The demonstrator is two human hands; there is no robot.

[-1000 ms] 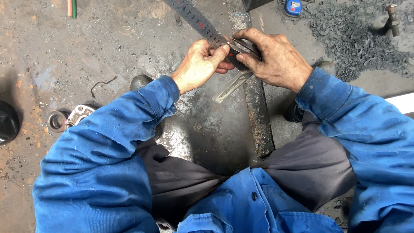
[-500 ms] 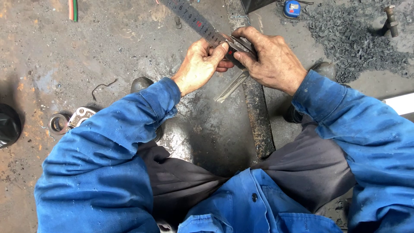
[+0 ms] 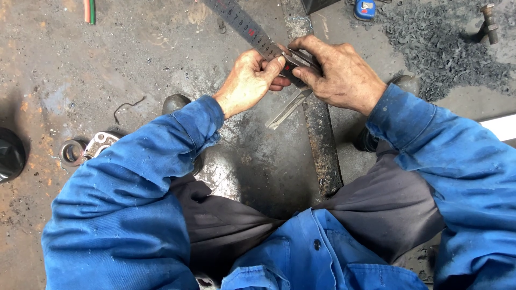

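You are measuring: both hands, left hand (image 3: 248, 80) and right hand (image 3: 338, 75), pinch a steel ruler (image 3: 244, 26) against a small metal piece (image 3: 288, 108) at twelve o'clock; hold steady.

Head camera — looking steeply down, close over the lap.

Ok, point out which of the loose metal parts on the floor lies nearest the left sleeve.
The silvery bracket with round holes, which lies right beside the left sleeve. The rusty ring sits just beyond it, and the bolt stands far off at top right.
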